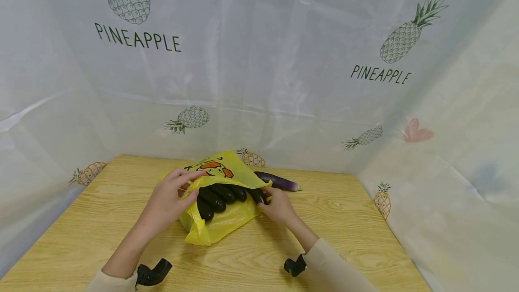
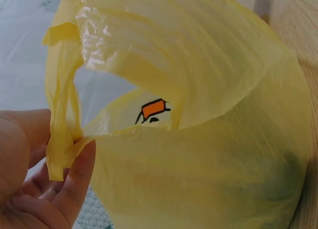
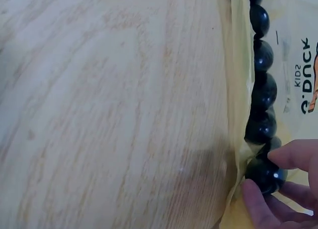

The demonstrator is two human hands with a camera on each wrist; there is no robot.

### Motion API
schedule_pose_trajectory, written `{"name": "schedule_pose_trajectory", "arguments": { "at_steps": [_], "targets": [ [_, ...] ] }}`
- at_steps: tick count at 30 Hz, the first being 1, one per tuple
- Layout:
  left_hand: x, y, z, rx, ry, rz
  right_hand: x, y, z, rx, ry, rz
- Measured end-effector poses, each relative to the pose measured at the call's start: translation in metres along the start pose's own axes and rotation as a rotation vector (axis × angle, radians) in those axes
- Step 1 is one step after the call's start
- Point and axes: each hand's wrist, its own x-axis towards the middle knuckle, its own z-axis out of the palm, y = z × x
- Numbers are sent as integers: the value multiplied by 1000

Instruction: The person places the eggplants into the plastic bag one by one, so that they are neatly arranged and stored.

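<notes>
A yellow plastic bag (image 1: pixel 227 226) with a printed duck lies on the table, its mouth facing me. Inside, several dark eggplants (image 1: pixel 213 198) lie side by side, rounded ends toward the opening. My left hand (image 1: pixel 165 196) is at the left of the mouth; in the left wrist view its thumb and fingers pinch the bag's handle strip (image 2: pixel 63 114). At the right side of the mouth, my right hand (image 1: pixel 279 207) grips the end of one eggplant (image 3: pixel 266 173) between thumb and fingers. The far end of that eggplant is hidden under the bag's upper layer.
Behind the bag, to the right, a purple eggplant (image 1: pixel 284 183) lies on the wooden table (image 1: pixel 336 220), partly covered by the bag. Pale curtains (image 1: pixel 263 80) with pineapple prints hang at the back and both sides. Each wrist wears a black camera mount (image 1: pixel 154 273).
</notes>
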Motion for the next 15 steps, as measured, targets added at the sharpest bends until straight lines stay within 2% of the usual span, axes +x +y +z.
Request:
{"name": "schedule_pose_trajectory", "arguments": {
  "at_steps": [9,15],
  "targets": [
    [-1,-2,0,2,11,8,1,0,2,110,0,32],
    [-2,-1,-1,13,3,10,2,-3,2,119,18,20]
  ]
}}
